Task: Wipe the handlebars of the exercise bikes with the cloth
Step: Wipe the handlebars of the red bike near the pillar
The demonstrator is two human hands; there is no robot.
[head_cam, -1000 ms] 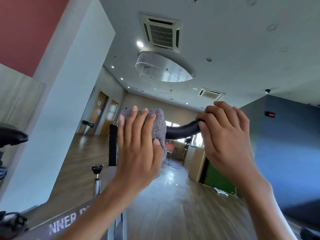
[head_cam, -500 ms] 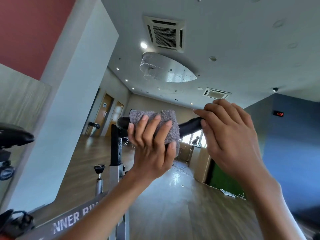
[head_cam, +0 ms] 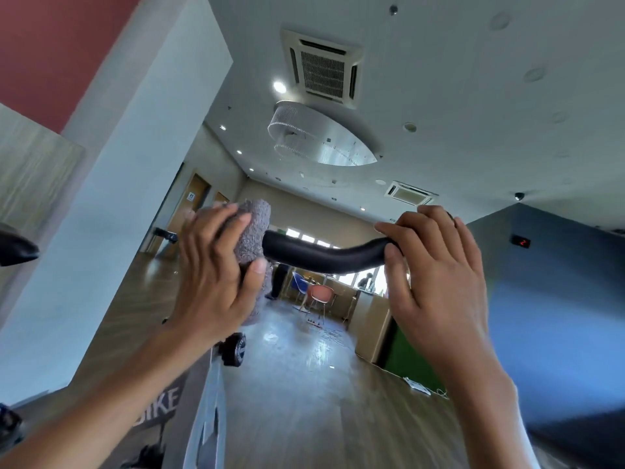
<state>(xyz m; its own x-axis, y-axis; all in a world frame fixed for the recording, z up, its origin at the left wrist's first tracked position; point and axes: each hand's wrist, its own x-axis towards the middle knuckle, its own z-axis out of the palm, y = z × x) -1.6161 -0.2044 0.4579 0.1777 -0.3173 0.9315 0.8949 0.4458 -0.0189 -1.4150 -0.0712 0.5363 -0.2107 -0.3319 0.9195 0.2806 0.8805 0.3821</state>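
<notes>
A black padded handlebar (head_cam: 324,254) curves across the middle of the head view. My left hand (head_cam: 213,275) grips a grey fuzzy cloth (head_cam: 252,235) wrapped around the bar's left part, thumb underneath and fingers over the top. My right hand (head_cam: 436,275) grips the bar's right end, fingers curled over it. The bare stretch of bar shows between the two hands. The bar's left end is hidden under the cloth and hand.
The bike's grey frame (head_cam: 206,411) with lettering and a black knob (head_cam: 233,348) lies below my left arm. A black saddle (head_cam: 17,248) of another bike sits at the far left beside a white pillar (head_cam: 111,231). Chairs (head_cam: 319,296) and a counter stand far behind.
My left hand slid the cloth leftward along the bar, baring a longer stretch of black padding. My right hand kept its hold on the right end. The view shifted.
</notes>
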